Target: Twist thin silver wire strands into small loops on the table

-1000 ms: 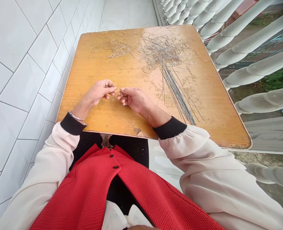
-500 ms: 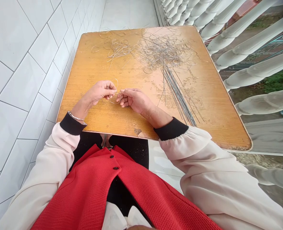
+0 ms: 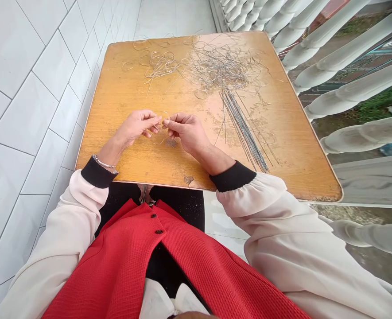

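Just above the near part of the wooden table (image 3: 122,97), my left hand (image 3: 137,127) and my right hand (image 3: 187,131) almost meet at the fingertips. A thin, curled piece of wire (image 3: 165,113) runs between them, its loop showing above and below the fingers. My left hand pinches it between thumb and forefinger. My right thumb and forefinger are closed on the same wire, the other fingers curled under. Much of the wire is hidden by the fingers or too fine to follow.
A big tangle of thin wire (image 3: 222,66) lies at the back of the table, a smaller heap of bent wires (image 3: 162,65) to its left. A bundle of straight wires (image 3: 245,128) stretches toward me. White tiled wall (image 3: 26,110) stands left, white balusters (image 3: 345,97) right.
My right hand has closed from loosely spread fingers to a pinch on the wire, nearer the left fingertips. The loop between the hands has shifted. The whole view has moved slightly.
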`<state>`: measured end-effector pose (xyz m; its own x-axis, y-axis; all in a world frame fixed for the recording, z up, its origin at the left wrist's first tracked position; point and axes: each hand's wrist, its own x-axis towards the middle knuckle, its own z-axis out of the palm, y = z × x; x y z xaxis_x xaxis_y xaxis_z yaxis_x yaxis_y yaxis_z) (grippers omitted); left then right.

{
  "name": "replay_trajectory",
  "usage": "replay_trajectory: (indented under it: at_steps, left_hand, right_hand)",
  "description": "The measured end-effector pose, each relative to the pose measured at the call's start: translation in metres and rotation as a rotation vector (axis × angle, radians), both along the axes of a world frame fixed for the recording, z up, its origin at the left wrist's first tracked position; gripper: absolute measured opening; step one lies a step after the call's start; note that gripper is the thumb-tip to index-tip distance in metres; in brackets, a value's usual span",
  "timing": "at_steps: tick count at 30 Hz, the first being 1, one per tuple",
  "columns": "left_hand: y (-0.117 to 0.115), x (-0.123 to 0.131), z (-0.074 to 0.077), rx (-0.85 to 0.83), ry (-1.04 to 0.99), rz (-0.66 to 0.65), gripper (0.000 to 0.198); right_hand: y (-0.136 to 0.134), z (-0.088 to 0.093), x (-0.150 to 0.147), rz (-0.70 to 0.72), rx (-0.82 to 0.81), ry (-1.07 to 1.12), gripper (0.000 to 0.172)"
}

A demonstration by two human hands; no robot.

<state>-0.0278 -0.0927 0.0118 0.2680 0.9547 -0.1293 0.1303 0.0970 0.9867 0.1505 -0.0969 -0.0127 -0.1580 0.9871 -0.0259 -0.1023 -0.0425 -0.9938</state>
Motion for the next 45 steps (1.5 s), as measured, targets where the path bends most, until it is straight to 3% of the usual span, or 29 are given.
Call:
replay_trajectory:
  at_steps: [12, 21, 28, 37, 41, 45]
  left_hand:
    - [-0.003, 0.006, -0.004, -0.038, -0.06, 0.01, 0.034]
    - [-0.001, -0.002, -0.002, -0.053, 0.031, -0.016, 0.027]
    - [-0.002, -0.006, 0.002, -0.049, 0.083, -0.09, 0.009]
    - [0.0, -0.001, -0.001, -0.028, 0.104, -0.045, 0.012]
    - [0.001, 0.001, -0.005, 0.063, 0.172, 0.035, 0.014]
    - [0.0, 0.003, -0.014, 0.347, 0.416, 0.128, 0.015]
  right_hand:
    - [0.003, -0.003, 0.003, 0.03, 0.011, -0.022, 0.039]
    - [0.002, 0.001, 0.003, -0.021, 0.038, -0.042, 0.035]
    - [0.004, 0.001, 0.006, -0.048, 0.023, -0.005, 0.035]
    - [0.005, 0.001, 0.006, -0.048, -0.007, -0.006, 0.035]
    - [0.005, 0.0, 0.006, -0.009, -0.015, 0.017, 0.034]
    - [0.006, -0.002, 0.007, -0.011, -0.007, 0.003, 0.039]
